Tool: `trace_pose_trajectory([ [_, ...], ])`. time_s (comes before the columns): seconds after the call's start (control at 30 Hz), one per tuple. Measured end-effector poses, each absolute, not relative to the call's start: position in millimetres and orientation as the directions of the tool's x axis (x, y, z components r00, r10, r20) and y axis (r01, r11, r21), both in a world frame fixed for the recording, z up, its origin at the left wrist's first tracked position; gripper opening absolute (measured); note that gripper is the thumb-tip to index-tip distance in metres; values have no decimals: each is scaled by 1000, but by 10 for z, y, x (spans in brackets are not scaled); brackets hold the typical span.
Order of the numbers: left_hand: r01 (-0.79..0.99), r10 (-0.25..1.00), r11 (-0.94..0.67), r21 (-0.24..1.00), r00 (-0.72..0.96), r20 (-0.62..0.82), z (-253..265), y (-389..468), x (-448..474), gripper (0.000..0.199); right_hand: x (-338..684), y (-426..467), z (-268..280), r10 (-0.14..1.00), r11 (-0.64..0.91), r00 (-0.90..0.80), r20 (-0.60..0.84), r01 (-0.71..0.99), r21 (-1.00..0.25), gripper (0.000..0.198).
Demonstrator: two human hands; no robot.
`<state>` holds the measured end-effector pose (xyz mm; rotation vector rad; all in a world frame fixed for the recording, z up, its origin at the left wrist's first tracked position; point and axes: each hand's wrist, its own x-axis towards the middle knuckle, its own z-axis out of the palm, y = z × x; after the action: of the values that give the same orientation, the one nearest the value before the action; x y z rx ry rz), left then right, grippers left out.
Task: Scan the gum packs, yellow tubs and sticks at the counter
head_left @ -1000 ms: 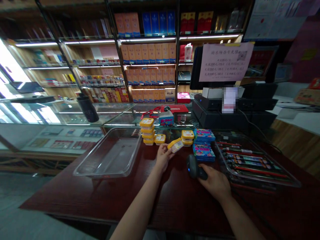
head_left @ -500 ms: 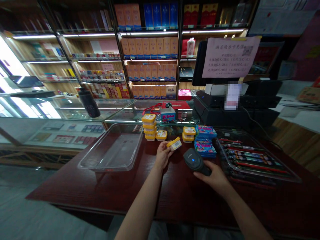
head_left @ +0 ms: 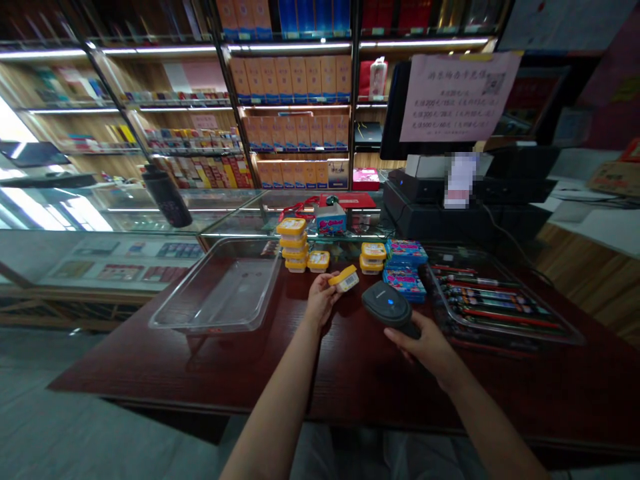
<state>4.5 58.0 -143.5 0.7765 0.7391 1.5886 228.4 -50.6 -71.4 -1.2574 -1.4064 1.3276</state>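
Between the fingers of my left hand (head_left: 321,298) is a small tub with a yellow lid (head_left: 345,279), tilted so that its barcode side faces right. My right hand (head_left: 425,340) grips the handle of a dark barcode scanner (head_left: 387,307), whose blue light is lit. The scanner's head points toward the tub, with a gap between them. Behind my left hand stand a tall stack of yellow-lidded tubs (head_left: 293,245) and a single tub (head_left: 319,261). A shorter stack of the same tubs (head_left: 373,258) sits beside blue packets (head_left: 406,270) piled behind the scanner.
An open clear plastic bin (head_left: 220,321) lies at the left of the dark wooden table (head_left: 200,380). On the right is a clear tray (head_left: 505,327) with several pens or pencils. A blue-and-white box (head_left: 331,220) and a monitor with a paper sign (head_left: 457,100) stand behind.
The view has shifted slightly, moving the scene up in the picture. The scanner has turned a little and come nearer the tub. Both hands keep their holds.
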Motion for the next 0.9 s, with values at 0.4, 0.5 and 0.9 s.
trace_pose_trajectory([
  [0.4, -567, 991, -125, 814, -115, 73, -1401, 537, 36, 31, 2323, -430, -810, 983, 6, -182, -38, 237, -971, 53],
  [0.5, -578, 991, -129, 805, -114, 77, -1390, 531, 44, 31, 2373, -346, -818, 977, 197, -162, 135, 467, -862, 48],
  [0.9, -557, 981, -167, 814, -177, 80, -1363, 485, 61, 36, 2464, -176, -1316, 906, 340, -250, 343, 910, -236, 36],
])
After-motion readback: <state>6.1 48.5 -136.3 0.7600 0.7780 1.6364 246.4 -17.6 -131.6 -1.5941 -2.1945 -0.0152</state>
